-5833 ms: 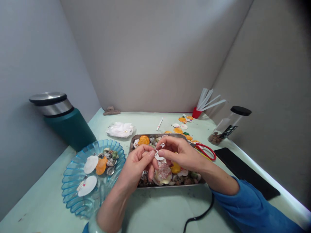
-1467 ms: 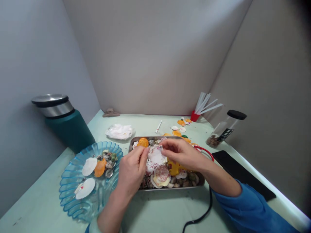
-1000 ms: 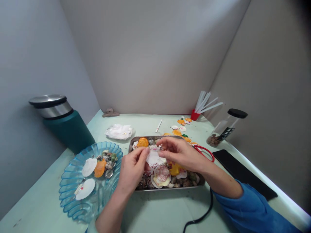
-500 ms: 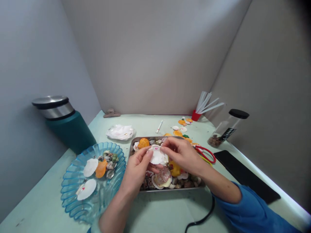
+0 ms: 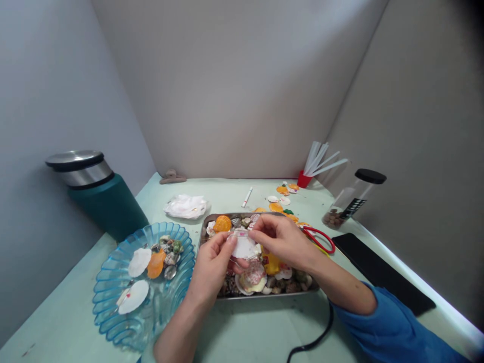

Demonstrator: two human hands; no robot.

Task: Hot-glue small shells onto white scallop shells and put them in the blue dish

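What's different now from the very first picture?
Much more of the white shell shows now; before, only a bit did. The left hand holds it, and the right hand's fingertips are at its top edge. The blue plate, green bottle and tray stayed put.

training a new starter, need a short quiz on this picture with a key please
1. True or false: the left hand and right hand are both at the white shell.
2. Which of these stick up out of the red cup: a) spoons, b) white sticks, c) flowers?
3. Fill in: from the person's own side, the blue plate lies to the ____ of the metal tray.

Key: 1 true; 2 b; 3 left.
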